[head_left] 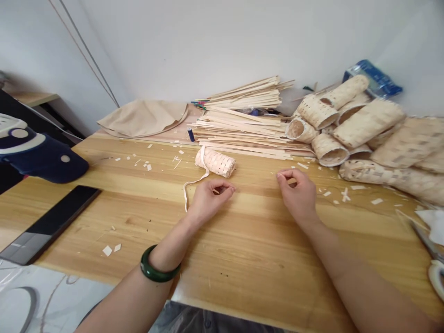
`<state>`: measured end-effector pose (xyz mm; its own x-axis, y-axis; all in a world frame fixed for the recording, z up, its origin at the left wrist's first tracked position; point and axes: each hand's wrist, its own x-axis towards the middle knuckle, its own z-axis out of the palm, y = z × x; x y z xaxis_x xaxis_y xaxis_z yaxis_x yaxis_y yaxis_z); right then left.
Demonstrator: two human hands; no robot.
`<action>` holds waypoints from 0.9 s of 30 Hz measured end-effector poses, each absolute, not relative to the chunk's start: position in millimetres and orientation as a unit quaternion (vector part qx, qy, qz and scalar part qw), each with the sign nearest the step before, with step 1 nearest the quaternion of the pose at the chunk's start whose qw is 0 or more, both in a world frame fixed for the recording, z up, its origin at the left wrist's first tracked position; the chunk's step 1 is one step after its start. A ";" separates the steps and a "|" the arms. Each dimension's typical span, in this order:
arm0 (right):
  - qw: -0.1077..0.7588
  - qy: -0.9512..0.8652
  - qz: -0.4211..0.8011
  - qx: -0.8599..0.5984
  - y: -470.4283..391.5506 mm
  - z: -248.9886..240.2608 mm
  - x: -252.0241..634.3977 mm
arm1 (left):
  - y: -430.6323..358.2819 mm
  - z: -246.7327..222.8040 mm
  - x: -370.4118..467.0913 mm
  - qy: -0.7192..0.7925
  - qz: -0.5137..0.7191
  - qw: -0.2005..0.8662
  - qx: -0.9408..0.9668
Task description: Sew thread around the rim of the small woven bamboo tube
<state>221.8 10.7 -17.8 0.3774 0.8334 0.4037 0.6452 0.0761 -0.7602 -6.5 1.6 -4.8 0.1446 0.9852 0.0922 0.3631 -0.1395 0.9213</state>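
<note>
My left hand (212, 196) is closed in a pinch, thumb against fingertips, just in front of a small woven tube (217, 162) of pale flat strips. Whatever is between those fingertips is too fine to make out. A narrow white ribbon (196, 180) runs from the tube's left end down to the table behind my left wrist. To the right, my right hand (297, 192) also pinches thumb to fingers above the tabletop, and anything in it is too small to name. A gap of bare wood separates the two hands. Neither hand touches the tube.
Bundles of thin wooden strips (243, 132) lie by the wall, with a dark blue spool (190, 134) at their left. Woven tubes (371, 125) are heaped at right. Scissors (430, 254) rest at the right edge, a phone (52, 222) at left. Offcuts (107, 250) are scattered about.
</note>
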 end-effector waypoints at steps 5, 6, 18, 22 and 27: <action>0.460 -0.487 0.011 -0.742 28.3 -18.1 252.0 | -11.9 5.7 -13.2 0.540 0.211 0.162 0.798; 0.451 -0.476 0.006 -0.754 30.2 -18.6 255.9 | -15.0 8.3 -13.8 0.538 0.168 0.117 0.817; 0.379 -0.531 -0.013 -0.757 29.2 -26.5 253.6 | -59.7 27.3 -53.1 0.461 0.401 0.004 0.791; 0.376 -0.558 -0.019 -0.739 26.2 -29.2 247.3 | -61.0 24.9 -65.6 0.496 0.381 0.016 0.780; 0.389 -0.580 -0.019 -0.715 23.6 -29.7 243.9 | -55.8 8.9 -73.8 0.578 0.305 0.127 0.746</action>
